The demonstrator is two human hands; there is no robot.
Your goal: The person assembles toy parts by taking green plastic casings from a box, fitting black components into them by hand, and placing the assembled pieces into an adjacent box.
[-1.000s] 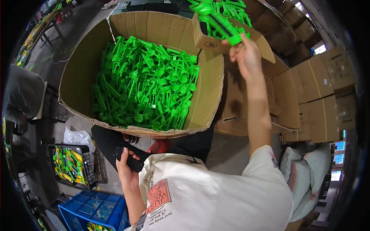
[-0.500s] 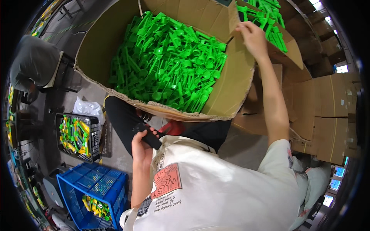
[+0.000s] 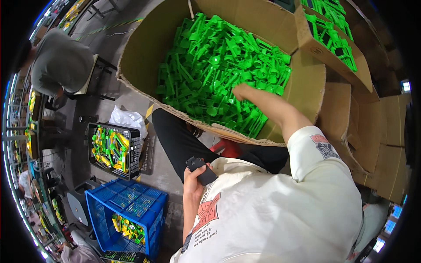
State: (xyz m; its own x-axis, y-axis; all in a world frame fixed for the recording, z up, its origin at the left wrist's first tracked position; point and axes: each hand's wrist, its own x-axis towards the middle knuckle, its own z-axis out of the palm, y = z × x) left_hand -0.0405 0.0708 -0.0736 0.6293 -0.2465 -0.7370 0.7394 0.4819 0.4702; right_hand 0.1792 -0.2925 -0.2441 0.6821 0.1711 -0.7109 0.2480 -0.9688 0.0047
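Two hands work apart: nearest, the left hand (image 3: 193, 180) is closed around a small black device (image 3: 201, 170) against the white shirt (image 3: 272, 210), while farther off the right hand (image 3: 242, 92) digs into green plastic parts (image 3: 210, 65) filling the big cardboard box (image 3: 144, 48), its grip hidden.
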